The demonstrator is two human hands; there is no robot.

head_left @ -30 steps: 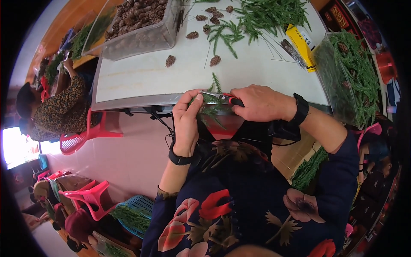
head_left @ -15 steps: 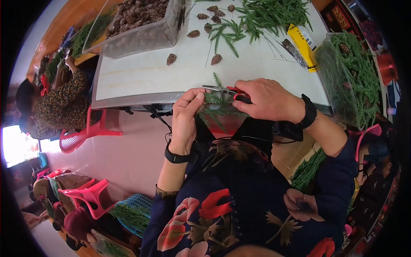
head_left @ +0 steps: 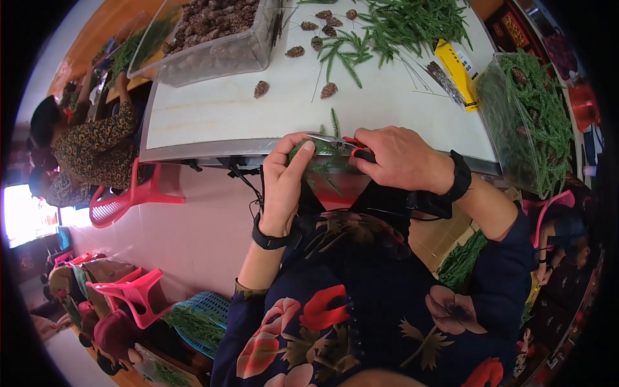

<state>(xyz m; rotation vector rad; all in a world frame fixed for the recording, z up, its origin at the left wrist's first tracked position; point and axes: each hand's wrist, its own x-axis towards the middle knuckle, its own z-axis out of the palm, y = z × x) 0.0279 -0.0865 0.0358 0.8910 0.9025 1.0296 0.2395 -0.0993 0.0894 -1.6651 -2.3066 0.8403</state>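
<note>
Over the near edge of the white table, my left hand (head_left: 284, 173) pinches a green artificial pine sprig (head_left: 324, 175) between thumb and fingers. My right hand (head_left: 407, 158) is closed round the red and black handles of long-nosed pliers (head_left: 333, 140). Their silver jaws point left across the top of the sprig, and the tip reaches my left fingertips. Whatever the jaws grip is too small to make out. Beyond my hands, a pinecone (head_left: 329, 90) with a thin wire lies on the table, and another pinecone (head_left: 261, 89) rests to its left.
A clear bin of pinecones (head_left: 216, 32) stands at the far left of the table (head_left: 206, 119). Loose pine sprigs (head_left: 416, 26) and a yellow box (head_left: 456, 74) lie far right, beside a clear bin of greenery (head_left: 532, 122). Another person (head_left: 97, 142) sits at left near a pink chair (head_left: 138, 200).
The sprig has turned in my left hand, and its lower fronds hang differently. The pliers stay at its top, tilted slightly more. The person at left has shifted their arm.
</note>
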